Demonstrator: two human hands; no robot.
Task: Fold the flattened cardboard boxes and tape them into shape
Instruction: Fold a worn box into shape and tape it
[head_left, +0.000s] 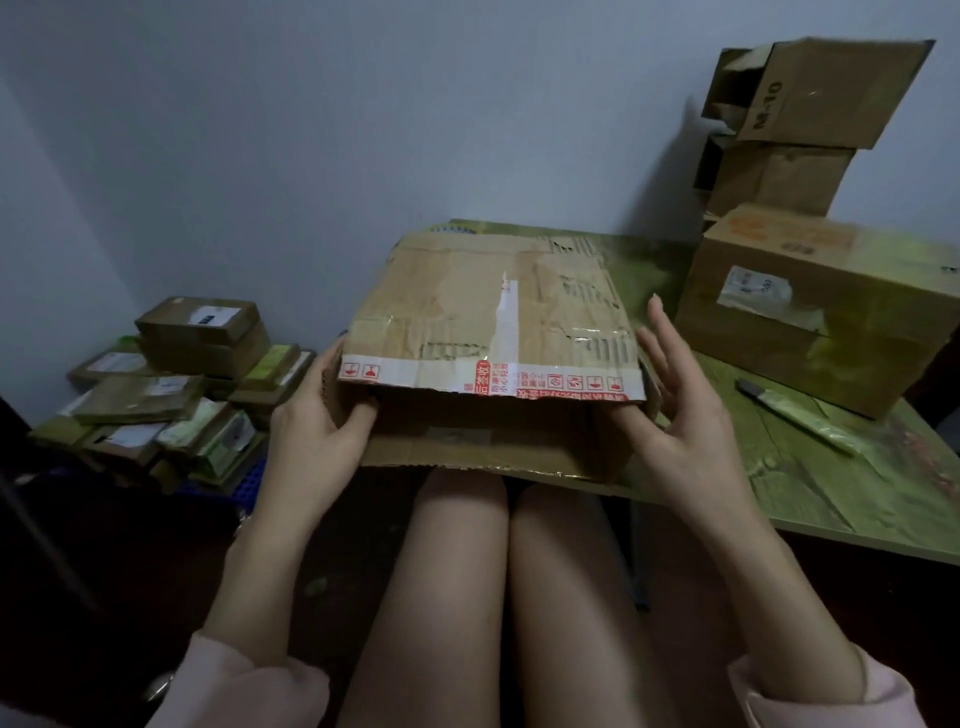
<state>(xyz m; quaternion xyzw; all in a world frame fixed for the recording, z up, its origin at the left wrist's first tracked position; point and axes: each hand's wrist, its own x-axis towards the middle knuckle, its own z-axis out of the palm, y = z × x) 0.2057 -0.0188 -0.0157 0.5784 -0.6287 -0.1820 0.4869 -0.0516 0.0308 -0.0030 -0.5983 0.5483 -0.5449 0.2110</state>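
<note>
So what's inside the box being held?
Through the open front of the box only bare cardboard floor shows, with a faint pale patch. The left hand has its thumb in the opening. The top panel hides the deeper interior.

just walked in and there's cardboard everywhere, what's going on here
A seated person is working a worn cardboard box into shape at the near edge of a green table. The left hand grips the box's left end, and the right hand is open with straight fingers at its right end. The side facing the person is untaped. What looks like a utility knife lies to the right, near stacked boxes.
</note>
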